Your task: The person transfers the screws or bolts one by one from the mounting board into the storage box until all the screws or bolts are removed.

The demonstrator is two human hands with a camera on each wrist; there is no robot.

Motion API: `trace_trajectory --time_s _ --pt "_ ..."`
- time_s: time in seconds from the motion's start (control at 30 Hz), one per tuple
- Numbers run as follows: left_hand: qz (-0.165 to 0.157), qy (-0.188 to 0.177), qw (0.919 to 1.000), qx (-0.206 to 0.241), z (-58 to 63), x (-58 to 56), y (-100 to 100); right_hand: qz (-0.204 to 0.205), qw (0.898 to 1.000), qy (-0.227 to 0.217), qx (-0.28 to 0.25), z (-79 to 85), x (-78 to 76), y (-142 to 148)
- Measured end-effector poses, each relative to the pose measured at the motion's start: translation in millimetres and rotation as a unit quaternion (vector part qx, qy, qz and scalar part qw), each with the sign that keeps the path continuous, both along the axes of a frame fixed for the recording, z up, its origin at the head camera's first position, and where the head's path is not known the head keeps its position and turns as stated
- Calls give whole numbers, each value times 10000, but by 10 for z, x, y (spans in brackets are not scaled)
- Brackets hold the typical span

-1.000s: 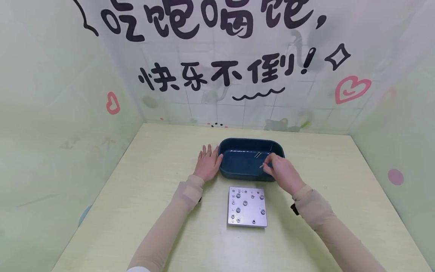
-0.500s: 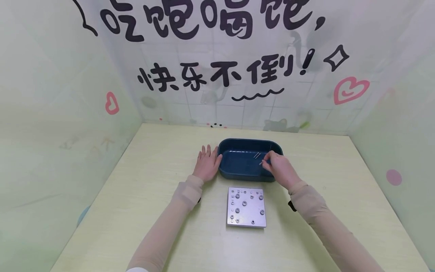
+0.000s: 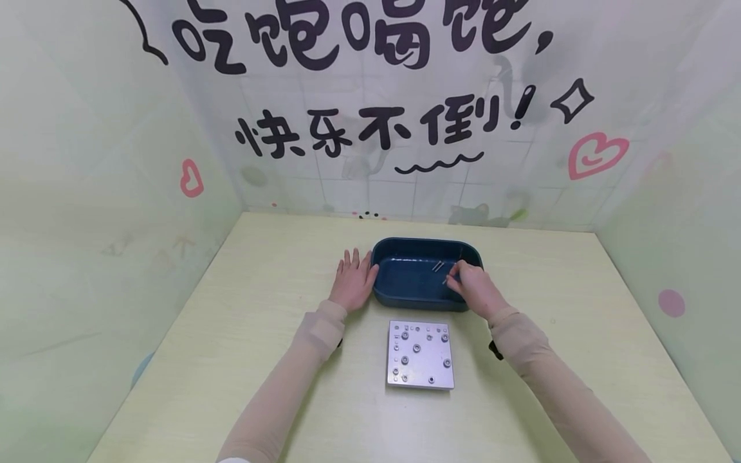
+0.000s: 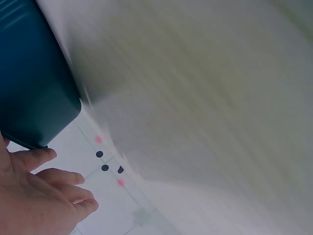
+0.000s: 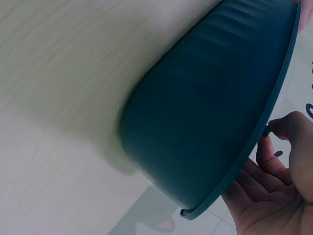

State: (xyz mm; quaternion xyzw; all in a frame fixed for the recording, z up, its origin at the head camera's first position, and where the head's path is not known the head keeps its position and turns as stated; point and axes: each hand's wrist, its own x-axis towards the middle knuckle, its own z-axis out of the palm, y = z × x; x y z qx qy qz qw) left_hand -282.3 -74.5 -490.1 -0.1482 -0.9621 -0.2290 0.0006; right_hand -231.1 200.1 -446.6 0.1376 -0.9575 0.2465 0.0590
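A dark blue oblong box point(image 3: 411, 302) stands on the table with its long side facing me. My left hand point(image 3: 350, 283) lies at its left end, fingers spread and thumb at the rim; the left wrist view shows these fingers point(image 4: 68, 188) stretched out by the box's corner. Over the box's right part, my right hand point(image 3: 477, 289) pinches a small metal screw point(image 5: 266, 130) between thumb and index finger, its tip just showing in the head view. Two more thin metal screws point(image 3: 438, 265) lie on the box floor, left of the right fingertips.
In front of the box sits a square silver metal block point(image 3: 425, 360) with several socket-head screws and small holes in its top. Printed walls point(image 3: 324, 186) enclose the pale wooden table point(image 3: 278, 283) at the back and both sides.
My right hand has shifted slightly left and stays over the box, still pinching the small screw. The left hand, box and block keep their places.
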Motion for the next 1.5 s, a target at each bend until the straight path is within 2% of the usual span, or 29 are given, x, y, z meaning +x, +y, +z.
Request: trace_trajectory --time_s 0.4,1.07,1.5 --pt "19 -11 10000 -8 4 1 1 114 9968 -604 502 -59 -93 36" --pt "8 -34 10000 22 -11 -5 -1 32 9974 -590 416 -79 -82 56" --pt "-10 -70 10000 -39 -7 -7 -3 -6 9989 -343 308 14 -18 79"
